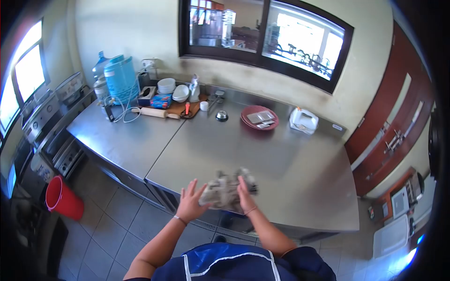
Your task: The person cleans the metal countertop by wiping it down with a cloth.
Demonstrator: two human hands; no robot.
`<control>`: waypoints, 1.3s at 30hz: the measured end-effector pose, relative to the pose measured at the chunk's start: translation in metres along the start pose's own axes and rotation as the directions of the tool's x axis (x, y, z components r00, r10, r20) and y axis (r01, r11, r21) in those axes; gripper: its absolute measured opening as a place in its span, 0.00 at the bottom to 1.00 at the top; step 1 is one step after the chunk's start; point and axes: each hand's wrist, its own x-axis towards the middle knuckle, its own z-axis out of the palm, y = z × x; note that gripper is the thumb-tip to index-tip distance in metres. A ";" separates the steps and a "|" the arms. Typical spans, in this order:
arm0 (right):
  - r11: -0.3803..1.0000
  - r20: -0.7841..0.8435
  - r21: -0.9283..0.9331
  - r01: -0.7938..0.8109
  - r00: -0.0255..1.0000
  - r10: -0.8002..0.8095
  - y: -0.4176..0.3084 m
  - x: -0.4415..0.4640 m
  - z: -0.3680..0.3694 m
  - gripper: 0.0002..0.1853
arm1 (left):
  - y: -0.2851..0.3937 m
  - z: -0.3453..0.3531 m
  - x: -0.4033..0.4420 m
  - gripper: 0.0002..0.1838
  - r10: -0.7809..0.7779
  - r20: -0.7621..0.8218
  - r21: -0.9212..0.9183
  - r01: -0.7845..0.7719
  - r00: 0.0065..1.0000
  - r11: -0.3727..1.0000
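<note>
A crumpled grey-and-white cloth (222,192) is held over the front edge of the steel table (300,187), slightly blurred. On its right side my right hand (244,197) grips it, the fingers partly hidden behind the fabric. My left hand (191,203) is at the cloth's left side with its fingers spread apart; the thumb side meets or nearly meets the fabric, and I cannot tell which.
At the back stand a red plate (248,125) with packets, a white hand mixer (303,121) and a service bell (221,115). Further left are a rolling pin (154,112), white bowls (180,92) and a blue jug (120,77). A red bucket (65,201) stands on the floor.
</note>
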 end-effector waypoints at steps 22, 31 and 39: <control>0.675 0.384 -0.626 0.390 0.908 -0.168 -0.010 0.031 0.027 0.21 | -0.312 -0.080 0.120 0.20 -0.659 -0.316 0.343 0.730 0.682 0.591; 0.558 0.202 -0.811 0.176 0.979 -0.014 -0.033 0.026 0.046 0.25 | -0.439 -0.093 0.218 0.19 -0.683 -0.356 0.386 0.766 0.638 0.514; 0.543 0.073 -0.840 0.015 0.994 0.086 -0.038 0.025 0.049 0.27 | -0.248 -0.024 0.224 0.12 0.448 0.150 0.247 -0.472 0.881 0.846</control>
